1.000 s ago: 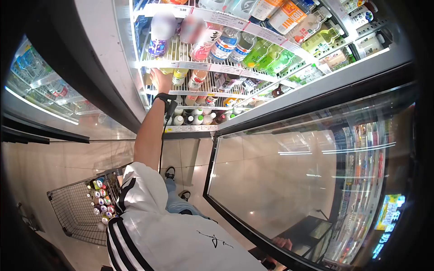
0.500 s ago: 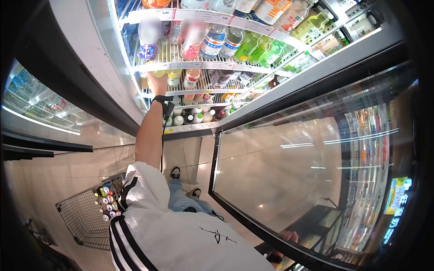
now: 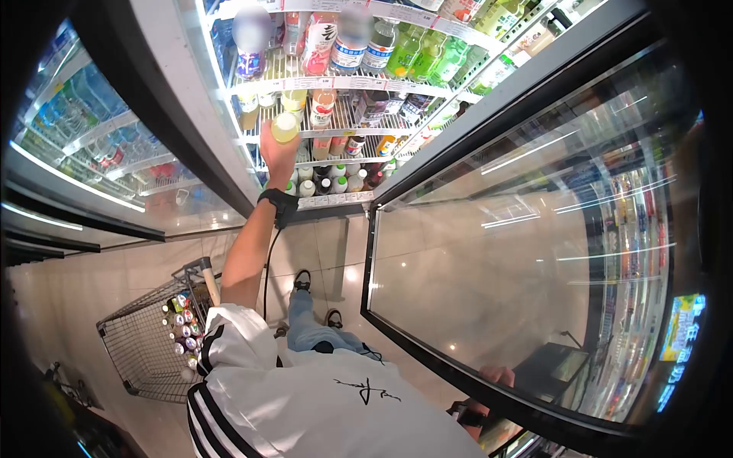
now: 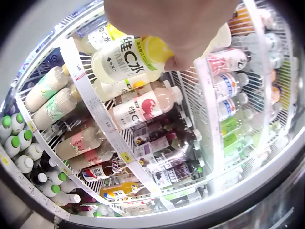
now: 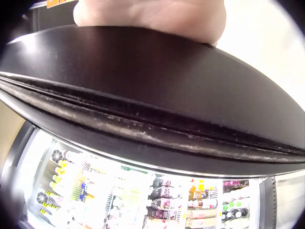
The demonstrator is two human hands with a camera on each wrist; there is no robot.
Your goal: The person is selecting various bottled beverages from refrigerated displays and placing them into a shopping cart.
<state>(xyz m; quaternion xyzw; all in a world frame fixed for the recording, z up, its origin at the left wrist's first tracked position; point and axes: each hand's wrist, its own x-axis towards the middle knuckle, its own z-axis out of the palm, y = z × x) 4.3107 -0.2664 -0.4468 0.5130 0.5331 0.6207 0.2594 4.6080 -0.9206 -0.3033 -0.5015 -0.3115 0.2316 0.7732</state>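
My left hand [image 3: 278,151] grips a bottle of pale yellow vitamin drink [image 3: 285,128] at the front of a fridge shelf. In the left wrist view, fingers cover the top end of this bottle [image 4: 127,58], and its lemon label shows across the shelf edge. Beside it stand another yellow bottle [image 3: 294,99] and a pinkish bottle with a red fruit label [image 4: 143,109]. My right hand [image 3: 496,374] holds the edge of the open glass door [image 3: 458,305]. In the right wrist view, the black door frame [image 5: 143,81] hides most of that hand.
Price-tagged shelves [image 3: 343,82] carry many bottles, with white and green caps [image 3: 336,183] on the lowest level. A wire shopping cart [image 3: 137,336] holding several bottles stands on the left. A second fridge door [image 3: 84,114] is further left. Tiled floor [image 3: 321,244] lies below.
My left hand has come back out from the shelf with the yellow bottle, lifting it clear of the shelf front. The right hand stays at the door edge.
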